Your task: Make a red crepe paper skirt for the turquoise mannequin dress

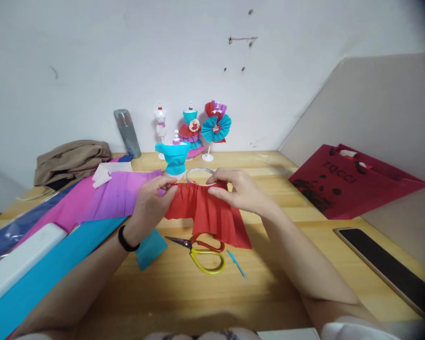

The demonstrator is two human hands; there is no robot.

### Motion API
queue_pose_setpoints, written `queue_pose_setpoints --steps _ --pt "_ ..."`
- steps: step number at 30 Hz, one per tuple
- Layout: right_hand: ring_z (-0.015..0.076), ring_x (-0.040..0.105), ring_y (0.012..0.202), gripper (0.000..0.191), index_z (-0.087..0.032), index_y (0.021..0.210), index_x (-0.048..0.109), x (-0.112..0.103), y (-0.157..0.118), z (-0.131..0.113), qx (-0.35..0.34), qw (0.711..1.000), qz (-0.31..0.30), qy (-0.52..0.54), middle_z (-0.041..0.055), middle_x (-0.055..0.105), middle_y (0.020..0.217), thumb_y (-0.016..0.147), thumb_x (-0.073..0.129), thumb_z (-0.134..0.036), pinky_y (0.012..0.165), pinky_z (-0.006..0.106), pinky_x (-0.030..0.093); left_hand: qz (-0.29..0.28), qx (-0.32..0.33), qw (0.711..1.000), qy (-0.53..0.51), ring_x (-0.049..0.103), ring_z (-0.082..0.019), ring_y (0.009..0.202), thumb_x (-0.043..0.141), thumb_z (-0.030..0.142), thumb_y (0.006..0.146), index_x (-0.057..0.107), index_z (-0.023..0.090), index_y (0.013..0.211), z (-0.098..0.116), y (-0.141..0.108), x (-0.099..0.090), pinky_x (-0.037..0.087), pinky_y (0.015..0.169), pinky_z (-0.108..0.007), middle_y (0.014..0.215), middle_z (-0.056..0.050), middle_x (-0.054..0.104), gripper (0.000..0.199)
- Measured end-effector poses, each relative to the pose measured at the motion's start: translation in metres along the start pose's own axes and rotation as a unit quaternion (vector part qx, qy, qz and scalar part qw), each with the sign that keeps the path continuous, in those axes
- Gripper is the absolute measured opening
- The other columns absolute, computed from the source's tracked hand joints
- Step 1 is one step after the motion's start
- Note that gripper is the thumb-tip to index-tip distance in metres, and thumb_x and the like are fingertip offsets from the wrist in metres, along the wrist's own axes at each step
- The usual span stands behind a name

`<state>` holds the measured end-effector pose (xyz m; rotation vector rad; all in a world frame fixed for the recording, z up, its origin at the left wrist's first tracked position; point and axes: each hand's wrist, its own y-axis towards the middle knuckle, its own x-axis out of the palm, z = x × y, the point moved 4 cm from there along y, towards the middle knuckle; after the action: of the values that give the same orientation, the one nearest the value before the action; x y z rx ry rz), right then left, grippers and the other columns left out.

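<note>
Pale walls meet at a corner behind a wooden table (262,302), and a sheet of pleated red paper (219,222) sits in the middle of it, straight ahead at 12 o'clock from the person. The left hand (155,202), with a black band (126,239) on its wrist, pinches the upper left of the paper between thumb and forefinger. The right hand (238,190) grips the upper edge farther along, thumb toward the person and the other fingers curled behind. Taking the red paper as the middle of the dial, a ring of tape (198,169) stands just beyond it at 12, close to the right fingertips. A small dress stand (176,153) in a blue top is near at 11, and three more stands (190,115) line the wall behind it, between 11 and 12. At 10 a grey bottle (128,136) leans slightly; brown cloth (71,160) is heaped between 9 and 10, and purple paper (113,197) spreads at 9. A blue scrap (150,251) lies at 8, scissors (186,243) with one red and one yellow handle at 6, a thin blue strip (236,264) at 5, a dark-screened phone (378,262) between 3 and 4, and a tilted red bag (347,189) at 3.
</note>
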<state>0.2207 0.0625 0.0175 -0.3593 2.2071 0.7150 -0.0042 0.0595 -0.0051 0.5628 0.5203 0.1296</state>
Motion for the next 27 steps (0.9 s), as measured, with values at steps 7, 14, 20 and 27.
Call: queue_pose_setpoints --steps 7,14,20,27 --pt "0.0191 0.062 0.078 0.012 -0.016 0.090 0.070 -0.002 0.008 -0.006 -0.011 1.000 -0.007 -0.027 0.0082 0.073 0.089 0.088 0.059 -0.019 0.075 0.033 0.045 0.014 0.045 0.995 0.091 0.059 -0.014 0.057 0.054 0.026 0.084 0.065 0.021 0.068 0.013 0.000 -0.010 0.041 0.057 -0.026 0.064 -0.001 0.070 0.020" --pt "0.0181 0.061 0.075 0.012 -0.017 0.088 0.070 -0.009 0.017 -0.009 0.003 0.995 -0.051 -0.085 0.0073 0.073 0.086 0.087 0.059 -0.012 0.073 0.031 0.043 -0.012 0.000 1.000 0.010 0.062 -0.015 0.064 0.057 0.026 0.080 0.065 0.021 0.070 0.004 0.003 -0.004 0.044 0.062 -0.027 0.068 -0.001 0.071 0.014" --pt "0.0194 0.062 0.077 0.015 -0.016 0.086 0.071 -0.012 0.027 -0.012 0.002 0.989 -0.106 -0.106 0.0082 0.074 0.086 0.087 0.057 -0.011 0.072 0.030 0.043 -0.082 -0.134 0.973 -0.168 0.069 -0.019 0.075 0.074 0.031 0.069 0.075 0.018 0.090 -0.013 0.004 0.003 0.054 0.068 -0.031 0.082 -0.005 0.076 0.025" --pt "0.0195 0.061 0.074 0.016 -0.017 0.082 0.070 -0.010 0.032 -0.015 0.013 0.985 -0.094 -0.144 0.0080 0.074 0.083 0.087 0.057 -0.010 0.069 0.030 0.041 -0.068 -0.101 0.990 -0.068 0.064 -0.017 0.069 0.071 0.026 0.071 0.076 0.019 0.083 -0.010 0.007 -0.003 0.049 0.065 -0.030 0.074 -0.003 0.074 0.015"
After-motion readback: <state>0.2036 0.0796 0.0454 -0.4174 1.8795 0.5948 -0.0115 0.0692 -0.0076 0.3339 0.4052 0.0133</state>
